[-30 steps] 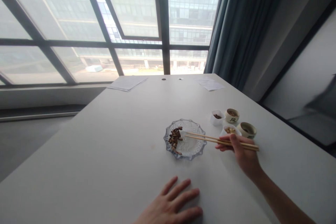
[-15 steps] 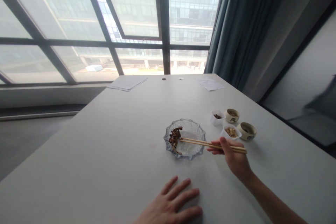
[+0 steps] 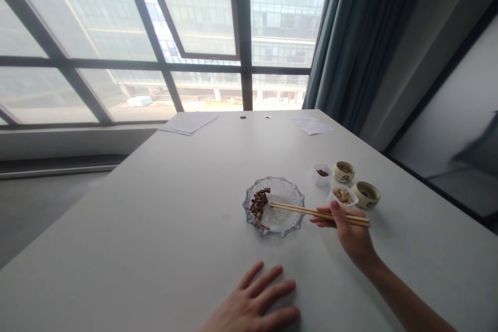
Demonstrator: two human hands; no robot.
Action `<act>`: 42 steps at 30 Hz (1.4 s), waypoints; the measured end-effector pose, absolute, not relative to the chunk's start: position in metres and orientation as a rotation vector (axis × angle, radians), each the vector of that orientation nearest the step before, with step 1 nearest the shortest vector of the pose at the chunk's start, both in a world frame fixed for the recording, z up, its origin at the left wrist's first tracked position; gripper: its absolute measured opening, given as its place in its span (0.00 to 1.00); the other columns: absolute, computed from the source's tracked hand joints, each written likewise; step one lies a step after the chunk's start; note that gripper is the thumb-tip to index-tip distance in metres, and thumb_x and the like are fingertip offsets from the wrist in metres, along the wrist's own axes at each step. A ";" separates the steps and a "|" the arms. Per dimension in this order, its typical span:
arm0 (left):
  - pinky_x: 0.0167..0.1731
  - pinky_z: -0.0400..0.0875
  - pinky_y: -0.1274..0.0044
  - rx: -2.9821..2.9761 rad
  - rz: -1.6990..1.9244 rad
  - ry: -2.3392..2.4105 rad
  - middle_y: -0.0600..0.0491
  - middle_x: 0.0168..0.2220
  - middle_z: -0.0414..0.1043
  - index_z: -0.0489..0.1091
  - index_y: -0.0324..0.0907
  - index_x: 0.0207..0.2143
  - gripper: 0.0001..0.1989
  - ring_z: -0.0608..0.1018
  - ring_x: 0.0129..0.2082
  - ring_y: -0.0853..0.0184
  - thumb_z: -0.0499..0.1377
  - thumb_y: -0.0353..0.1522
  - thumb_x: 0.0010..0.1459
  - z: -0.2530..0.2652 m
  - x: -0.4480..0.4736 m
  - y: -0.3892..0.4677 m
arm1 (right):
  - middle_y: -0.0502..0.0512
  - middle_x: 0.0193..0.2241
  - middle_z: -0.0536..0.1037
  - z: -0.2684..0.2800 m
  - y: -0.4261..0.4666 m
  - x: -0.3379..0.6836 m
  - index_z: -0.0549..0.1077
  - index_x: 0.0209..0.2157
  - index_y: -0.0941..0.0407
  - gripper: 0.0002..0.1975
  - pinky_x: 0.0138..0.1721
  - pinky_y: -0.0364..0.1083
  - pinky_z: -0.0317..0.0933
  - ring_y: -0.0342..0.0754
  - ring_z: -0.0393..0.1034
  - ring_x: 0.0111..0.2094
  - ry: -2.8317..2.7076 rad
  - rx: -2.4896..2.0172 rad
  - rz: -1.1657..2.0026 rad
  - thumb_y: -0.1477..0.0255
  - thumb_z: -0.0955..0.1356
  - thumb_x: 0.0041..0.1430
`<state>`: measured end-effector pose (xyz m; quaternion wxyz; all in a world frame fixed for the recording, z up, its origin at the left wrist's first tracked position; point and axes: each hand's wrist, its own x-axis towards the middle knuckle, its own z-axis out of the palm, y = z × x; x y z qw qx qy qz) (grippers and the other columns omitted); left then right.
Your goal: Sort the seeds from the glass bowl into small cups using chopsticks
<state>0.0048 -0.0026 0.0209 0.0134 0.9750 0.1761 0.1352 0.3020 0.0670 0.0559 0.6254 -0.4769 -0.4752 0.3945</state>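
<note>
My right hand [image 3: 348, 233] grips a pair of wooden chopsticks [image 3: 311, 211] that point left over a scalloped clear glass plate [image 3: 288, 220]. Their tips rest beside a pile of dark brown seeds [image 3: 258, 202] on the plate's left side. Whether a seed is pinched between the tips is too small to tell. My left hand [image 3: 252, 306] lies flat on the white table [image 3: 155, 228] near the front edge, fingers spread, holding nothing.
To the right of the plate stand two small white cups, one with dark seeds [image 3: 321, 175] and one with pale nuts [image 3: 342, 196], and two cream ceramic cups [image 3: 344, 170] [image 3: 365, 193]. Papers [image 3: 189, 123] [image 3: 313, 125] lie at the far edge by the window.
My right hand moved the chopsticks left, so the tips reached the seed pile, then drew back slightly right. My left hand has stayed still.
</note>
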 end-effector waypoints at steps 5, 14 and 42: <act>0.75 0.48 0.61 3.081 0.457 0.555 0.56 0.71 0.66 0.70 0.52 0.65 0.24 0.66 0.72 0.57 0.67 0.31 0.70 0.018 0.004 -0.003 | 0.64 0.26 0.86 0.053 0.066 0.304 0.85 0.33 0.60 0.25 0.25 0.48 0.81 0.57 0.85 0.25 -1.168 -1.101 0.911 0.50 0.74 0.64; 0.74 0.52 0.59 3.082 0.326 0.541 0.56 0.72 0.63 0.68 0.52 0.67 0.26 0.64 0.73 0.55 0.66 0.31 0.70 0.020 0.003 -0.002 | 0.62 0.27 0.87 0.055 0.060 0.300 0.85 0.32 0.58 0.22 0.28 0.49 0.82 0.58 0.85 0.27 -1.243 -1.092 0.829 0.53 0.72 0.67; 0.73 0.55 0.61 3.081 0.432 0.548 0.55 0.71 0.66 0.70 0.52 0.66 0.24 0.67 0.71 0.57 0.66 0.30 0.70 0.022 0.004 -0.004 | 0.61 0.26 0.84 0.068 0.090 0.379 0.83 0.35 0.63 0.28 0.29 0.50 0.80 0.55 0.83 0.26 -0.856 -1.196 0.233 0.49 0.70 0.67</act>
